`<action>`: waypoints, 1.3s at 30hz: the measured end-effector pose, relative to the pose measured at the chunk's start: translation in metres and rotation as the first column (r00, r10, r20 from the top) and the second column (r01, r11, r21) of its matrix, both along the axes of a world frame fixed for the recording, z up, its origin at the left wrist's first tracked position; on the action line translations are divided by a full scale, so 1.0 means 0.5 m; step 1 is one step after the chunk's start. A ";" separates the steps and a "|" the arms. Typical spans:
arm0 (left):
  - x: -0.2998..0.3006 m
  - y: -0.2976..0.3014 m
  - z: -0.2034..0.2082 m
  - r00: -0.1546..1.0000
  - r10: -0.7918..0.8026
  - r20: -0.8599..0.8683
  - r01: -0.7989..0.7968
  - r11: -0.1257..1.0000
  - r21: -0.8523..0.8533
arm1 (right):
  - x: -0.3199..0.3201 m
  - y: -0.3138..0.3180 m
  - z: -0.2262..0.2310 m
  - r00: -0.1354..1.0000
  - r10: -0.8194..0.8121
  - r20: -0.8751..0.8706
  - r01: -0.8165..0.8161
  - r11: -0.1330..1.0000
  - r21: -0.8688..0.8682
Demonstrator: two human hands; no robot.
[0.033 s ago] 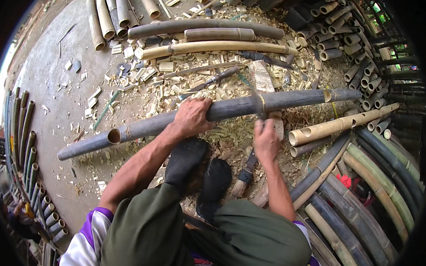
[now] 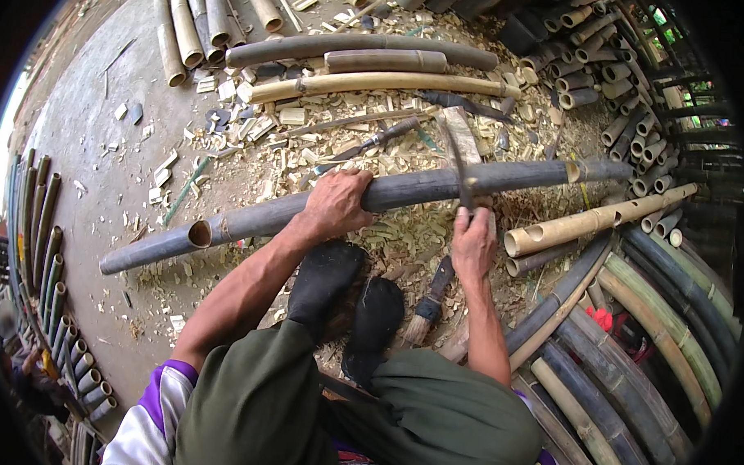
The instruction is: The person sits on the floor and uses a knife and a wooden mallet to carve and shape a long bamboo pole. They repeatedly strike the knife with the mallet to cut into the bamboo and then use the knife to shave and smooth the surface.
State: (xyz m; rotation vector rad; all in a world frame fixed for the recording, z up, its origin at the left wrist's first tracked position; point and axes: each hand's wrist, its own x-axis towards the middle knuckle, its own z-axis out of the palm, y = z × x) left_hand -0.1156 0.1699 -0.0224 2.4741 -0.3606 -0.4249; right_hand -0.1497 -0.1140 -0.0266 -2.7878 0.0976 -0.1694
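Observation:
A long dark bamboo pole (image 2: pixel 414 190) lies crosswise before me, with a cut notch towards each end. My left hand (image 2: pixel 339 203) is wrapped over its middle. Closed round the handle of a knife, my right hand (image 2: pixel 474 243) is on the pole's near side. The dark knife blade (image 2: pixel 462 177) points away from me and crosses the pole; whether its edge touches the bamboo I cannot tell. Beneath the pole is a pale wooden block (image 2: pixel 461 133), partly hidden.
Bamboo chips (image 2: pixel 297 140) litter the floor, where a second knife (image 2: pixel 379 138) lies. A brush (image 2: pixel 427 304) rests beside my feet. Beyond are a pale bamboo pole (image 2: pixel 377 84) and others. A notched pale pole (image 2: pixel 594 218) and stacked bamboo (image 2: pixel 620 389) are at right.
My right hand has shifted slightly to the right with the knife, and the blade now tilts more to the left at its far end. The left hand and the pole stay in place.

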 end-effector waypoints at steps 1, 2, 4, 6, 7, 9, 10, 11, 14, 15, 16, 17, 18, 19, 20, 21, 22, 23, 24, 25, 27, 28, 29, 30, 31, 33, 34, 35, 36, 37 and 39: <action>-0.002 -0.004 0.001 1.000 -0.018 -0.003 0.018 0.997 0.070 | -0.006 -0.007 -0.004 0.999 -0.002 -0.049 0.003 1.000 0.004; -0.006 -0.010 0.002 0.999 -0.018 -0.034 0.021 0.997 0.079 | -0.017 -0.016 -0.006 0.995 -0.004 -0.098 0.005 1.000 0.008; -0.007 -0.008 0.000 0.995 -0.009 -0.099 0.020 0.993 0.115 | -0.035 0.009 0.004 0.933 0.190 -0.306 -0.180 0.982 0.061; -0.025 -0.034 -0.018 0.999 0.023 -0.033 -0.013 0.962 0.272 | -0.001 0.015 0.035 0.952 -0.103 -0.290 0.123 0.991 0.050; -0.047 -0.053 -0.040 0.981 0.067 0.180 -0.118 0.949 0.291 | 0.011 -0.019 0.014 0.967 -0.131 -0.219 0.144 0.988 0.047; -0.061 -0.053 -0.064 0.931 0.070 0.358 -0.179 0.943 0.280 | 0.004 -0.013 0.013 0.983 -0.017 -0.185 0.023 0.999 0.033; -0.046 -0.036 -0.068 0.939 0.052 0.340 -0.152 0.950 0.273 | 0.008 0.017 0.043 0.968 0.140 -0.210 -0.136 0.990 0.032; -0.043 -0.035 -0.067 0.946 0.040 0.322 -0.141 0.944 0.297 | -0.008 0.029 0.053 0.924 0.232 -0.303 -0.245 0.970 -0.004; -0.038 -0.032 -0.068 0.954 0.022 0.298 -0.103 0.961 0.255 | 0.018 -0.004 0.021 0.924 -0.054 -0.379 0.090 0.993 0.077; -0.028 -0.036 -0.065 0.974 0.027 0.225 -0.086 0.962 0.260 | 0.027 -0.018 0.017 0.998 -0.023 -0.055 0.020 0.998 -0.062; -0.021 -0.035 -0.061 0.988 0.027 0.151 -0.066 0.962 0.265 | 0.037 -0.032 0.014 0.945 -0.163 -0.282 0.197 0.976 0.098; -0.024 -0.021 -0.057 0.979 0.040 0.202 -0.084 0.972 0.218 | 0.021 -0.031 0.001 0.980 0.007 -0.200 -0.005 1.000 0.007; -0.024 -0.012 -0.061 0.971 0.044 0.233 -0.095 0.973 0.210 | 0.011 -0.016 -0.001 0.975 0.101 -0.199 -0.113 0.992 -0.052; -0.015 -0.009 -0.059 0.978 0.044 0.203 -0.090 0.971 0.221 | 0.000 -0.005 0.002 0.963 0.190 -0.194 -0.214 0.970 -0.115; -0.009 -0.007 -0.055 0.985 0.046 0.165 -0.083 0.971 0.226 | -0.009 0.007 0.006 0.942 0.276 -0.191 -0.310 0.934 -0.179; -0.009 -0.016 -0.050 0.983 0.046 0.179 -0.083 0.975 0.206 | 0.002 -0.018 -0.009 0.976 0.129 -0.174 -0.153 0.980 -0.129; -0.007 -0.018 -0.047 0.979 0.053 0.197 -0.092 0.977 0.195 | 0.026 -0.024 0.000 0.988 -0.013 -0.156 0.002 0.998 -0.066; -0.008 -0.026 -0.044 0.977 0.051 0.205 -0.094 0.975 0.203 | 0.035 -0.029 0.011 0.961 -0.138 -0.240 0.149 0.988 0.030; -0.012 -0.017 -0.055 0.967 0.065 0.245 -0.116 0.973 0.200 | 0.041 -0.001 0.037 0.914 -0.238 -0.330 0.292 0.948 0.125; -0.006 -0.020 -0.045 0.991 0.045 0.126 -0.074 0.968 0.238 | 0.030 0.002 0.039 0.917 -0.150 -0.369 0.208 0.970 0.123; -0.003 -0.024 -0.043 0.988 0.063 0.144 -0.096 0.968 0.234 | -0.006 0.022 0.025 0.943 0.166 -0.289 -0.155 0.986 0.060; 0.005 -0.032 -0.032 0.994 0.066 0.092 -0.086 0.967 0.239 | -0.011 0.016 0.006 0.974 0.110 -0.199 -0.107 0.994 0.027; 0.008 -0.034 -0.025 0.992 0.062 0.111 -0.083 0.978 0.192 | 0.002 -0.006 -0.018 0.997 0.007 -0.072 -0.005 0.999 0.034; 0.006 -0.026 -0.022 0.990 0.047 0.131 -0.074 0.976 0.204 | 0.015 0.006 -0.021 0.990 -0.136 -0.047 0.138 0.989 0.049; 0.007 -0.028 -0.022 0.994 0.040 0.106 -0.062 0.975 0.214 | 0.019 0.006 -0.015 0.962 -0.169 -0.214 0.205 0.966 0.160; 0.011 -0.034 -0.020 0.997 0.030 0.077 -0.047 0.972 0.231 | 0.009 0.005 -0.010 0.941 -0.077 -0.328 0.155 0.964 0.217; 0.010 -0.035 -0.018 0.997 0.028 0.074 -0.045 0.970 0.238 | 0.000 0.007 -0.012 0.962 0.020 -0.273 0.028 0.985 0.168; 0.010 -0.037 -0.016 0.997 0.029 0.070 -0.045 0.969 0.244 | 0.006 -0.001 -0.028 0.978 0.000 -0.208 0.030 0.989 0.143; 0.009 -0.041 -0.007 0.999 0.023 0.049 -0.034 0.973 0.228 | 0.010 -0.012 -0.046 0.989 -0.007 -0.145 0.024 0.993 0.115; 0.015 -0.037 0.006 0.999 0.022 0.027 -0.027 0.975 0.219 | 0.017 -0.009 -0.057 0.983 0.094 0.159 -0.063 0.980 -0.190; 0.021 -0.023 0.018 1.000 0.021 0.004 -0.021 0.983 0.185 | 0.000 0.016 -0.049 0.985 0.165 0.045 -0.160 0.983 -0.085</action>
